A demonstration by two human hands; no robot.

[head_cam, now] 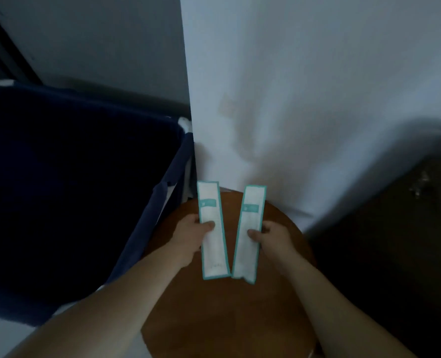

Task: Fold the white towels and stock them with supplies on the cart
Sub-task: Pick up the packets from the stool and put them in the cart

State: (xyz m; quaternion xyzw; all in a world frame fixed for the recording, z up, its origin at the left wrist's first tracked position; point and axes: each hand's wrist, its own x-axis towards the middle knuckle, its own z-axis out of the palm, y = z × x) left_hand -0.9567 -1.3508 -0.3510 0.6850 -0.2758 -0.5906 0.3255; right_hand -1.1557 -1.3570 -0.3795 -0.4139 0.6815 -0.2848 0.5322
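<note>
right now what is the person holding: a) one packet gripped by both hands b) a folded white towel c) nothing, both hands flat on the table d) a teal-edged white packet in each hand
d: the left hand pinches one teal-edged white packet and the right hand pinches a second packet, both above the round brown table.

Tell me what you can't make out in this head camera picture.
- Print on the long white teal-edged left packet and matching right packet, in the left hand and right hand: head view, too small, blurred.
- Inside of the dark navy fabric bin: head view, lost in shadow.
- Dark brown furniture on the right: head view, dim, cut by the frame edge.
</note>
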